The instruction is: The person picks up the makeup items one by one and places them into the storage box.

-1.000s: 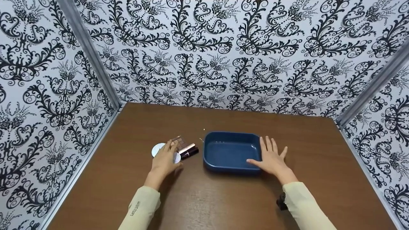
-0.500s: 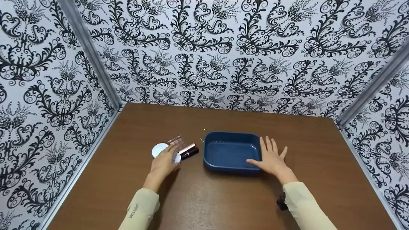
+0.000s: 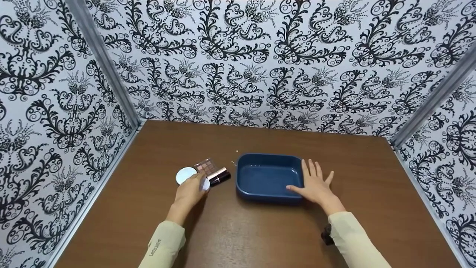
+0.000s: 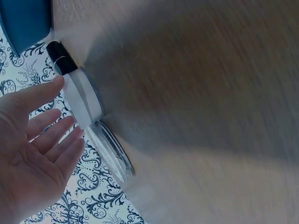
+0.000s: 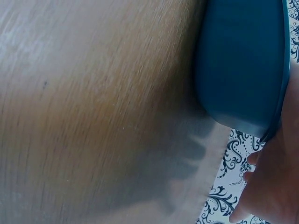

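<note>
First, one small white case (image 3: 205, 184), rounded, at rest on the table left of the dish and partly covered by the left hand (image 3: 189, 190). Left hand: thumb tip at the case's edge in the left wrist view, remaining fingers loosely bent near its other side, a moderate gap between; whether it grips the case cannot be told. Left of the case and slightly farther: one pale round disc (image 3: 185, 175), lying flat. On the far side: one makeup palette (image 3: 205, 166), rows of pinkish and brown pans, set at a slant. Right of the case: one pale pink tube (image 3: 217, 173) and, along its near side, one black tube (image 3: 221, 179) with a light band. Farther right: one blue dish (image 3: 269, 180), rectangular, corners rounded, standing level. Right hand (image 3: 317, 188): fingers spread wide at the dish's right wall, thumb over the rim. Just left of the dish: one glinting scrap (image 3: 234, 163), too small to identify. Beneath all: one brown wood-grained table (image 3: 230, 230). Left sleeve (image 3: 167, 238): pale, lettered. Right sleeve (image 3: 357, 238): pale, one dark item (image 3: 327, 234) at the cuff. Surround: white walls (image 3: 245, 85) with black scrollwork, grey posts (image 3: 108, 67) at the far corners.
</note>
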Demonstrator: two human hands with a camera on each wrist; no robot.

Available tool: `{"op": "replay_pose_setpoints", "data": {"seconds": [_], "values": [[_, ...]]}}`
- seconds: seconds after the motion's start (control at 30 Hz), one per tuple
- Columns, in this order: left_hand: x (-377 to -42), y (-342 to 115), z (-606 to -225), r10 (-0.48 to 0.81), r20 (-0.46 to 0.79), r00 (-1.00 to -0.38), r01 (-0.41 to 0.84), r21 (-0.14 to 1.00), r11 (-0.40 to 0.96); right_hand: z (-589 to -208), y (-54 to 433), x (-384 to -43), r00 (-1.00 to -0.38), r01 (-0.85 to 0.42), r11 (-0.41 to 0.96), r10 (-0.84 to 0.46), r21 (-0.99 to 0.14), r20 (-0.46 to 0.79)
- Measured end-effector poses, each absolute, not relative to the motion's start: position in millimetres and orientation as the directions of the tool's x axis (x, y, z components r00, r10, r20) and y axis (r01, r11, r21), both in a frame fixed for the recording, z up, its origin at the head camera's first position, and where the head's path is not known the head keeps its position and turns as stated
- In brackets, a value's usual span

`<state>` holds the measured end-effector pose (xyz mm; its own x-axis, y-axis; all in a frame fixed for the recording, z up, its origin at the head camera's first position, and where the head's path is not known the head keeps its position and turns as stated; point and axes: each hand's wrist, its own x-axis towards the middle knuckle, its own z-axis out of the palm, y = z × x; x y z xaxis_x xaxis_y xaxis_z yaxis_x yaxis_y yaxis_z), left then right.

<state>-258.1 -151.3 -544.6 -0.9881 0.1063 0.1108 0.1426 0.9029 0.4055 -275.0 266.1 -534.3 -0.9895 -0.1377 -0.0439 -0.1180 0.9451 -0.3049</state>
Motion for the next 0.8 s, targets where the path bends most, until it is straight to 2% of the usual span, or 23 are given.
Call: {"op": "replay_pose_setpoints", "data": {"seconds": [0.8], "values": [[-255.1,-151.7,-540.2,0.134,0.114,-0.984,0.168,0.381,0.909,-536.2,265.0,-273.9,-0.990,-0.138,0.947,-0.142,-0.290,0.008]]}}
